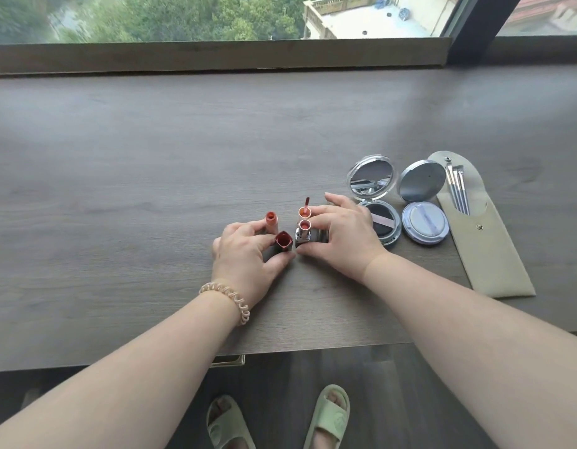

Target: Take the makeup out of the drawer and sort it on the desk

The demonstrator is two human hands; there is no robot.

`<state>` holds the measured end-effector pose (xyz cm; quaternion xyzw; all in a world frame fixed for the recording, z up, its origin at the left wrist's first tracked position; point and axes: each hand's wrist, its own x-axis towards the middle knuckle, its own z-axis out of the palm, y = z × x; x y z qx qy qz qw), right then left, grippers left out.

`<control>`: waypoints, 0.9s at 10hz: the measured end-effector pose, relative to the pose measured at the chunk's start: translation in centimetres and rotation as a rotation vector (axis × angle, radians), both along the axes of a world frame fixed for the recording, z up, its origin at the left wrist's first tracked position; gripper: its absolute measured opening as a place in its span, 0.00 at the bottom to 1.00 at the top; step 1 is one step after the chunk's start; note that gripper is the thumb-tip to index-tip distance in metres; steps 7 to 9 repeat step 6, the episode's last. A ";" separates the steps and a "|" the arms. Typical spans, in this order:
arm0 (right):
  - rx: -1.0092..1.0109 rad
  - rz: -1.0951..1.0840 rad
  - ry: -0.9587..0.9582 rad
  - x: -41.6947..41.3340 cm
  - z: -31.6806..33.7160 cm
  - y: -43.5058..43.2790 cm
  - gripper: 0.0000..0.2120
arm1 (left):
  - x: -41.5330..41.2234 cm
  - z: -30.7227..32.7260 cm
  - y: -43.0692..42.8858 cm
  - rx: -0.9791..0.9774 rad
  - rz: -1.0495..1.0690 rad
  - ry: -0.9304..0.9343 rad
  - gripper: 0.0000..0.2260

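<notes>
Several lip products stand upright in a small cluster on the wooden desk (151, 176). My left hand (245, 254) grips a dark red square lipstick (283, 240); a peach tube (271, 222) stands just behind it. My right hand (342, 234) holds a silver-cased lipstick (303, 233), and behind that stands a peach lip gloss tube (304, 212) with its wand sticking up. To the right lie two open cushion compacts: a silver one with a mirror (373, 186) and a pale blue one (424, 222).
A beige pouch with several thin brushes (475, 241) lies at the far right of the desk. A low wooden sill (215, 56) runs along the window behind. A drawer handle (228, 359) shows under the desk's front edge, above my feet in green slippers.
</notes>
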<state>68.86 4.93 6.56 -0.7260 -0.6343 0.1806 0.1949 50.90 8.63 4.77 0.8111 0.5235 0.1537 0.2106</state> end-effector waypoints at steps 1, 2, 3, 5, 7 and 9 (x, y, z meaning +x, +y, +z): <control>0.016 -0.025 0.002 0.1 0.2 -0.2 0.19 | 0.0 0.1 -0.2 -0.007 0.016 0.013 0.12; 0.020 -0.036 -0.014 0.3 0.3 -0.5 0.19 | 0.2 0.4 -0.4 -0.013 0.031 0.035 0.14; 0.049 -0.043 -0.021 0.8 0.4 -1.0 0.19 | 0.2 0.5 -0.6 -0.018 0.065 0.044 0.17; 0.144 -0.009 -0.022 2.9 0.5 -2.5 0.16 | 0.1 0.9 -1.4 0.004 0.160 0.047 0.20; 0.164 -0.001 -0.014 4.1 0.4 -3.4 0.14 | -0.5 1.2 -2.1 -0.023 0.247 0.082 0.21; 0.164 -0.001 -0.014 4.1 0.4 -3.4 0.14 | -0.5 1.2 -2.1 -0.023 0.247 0.082 0.21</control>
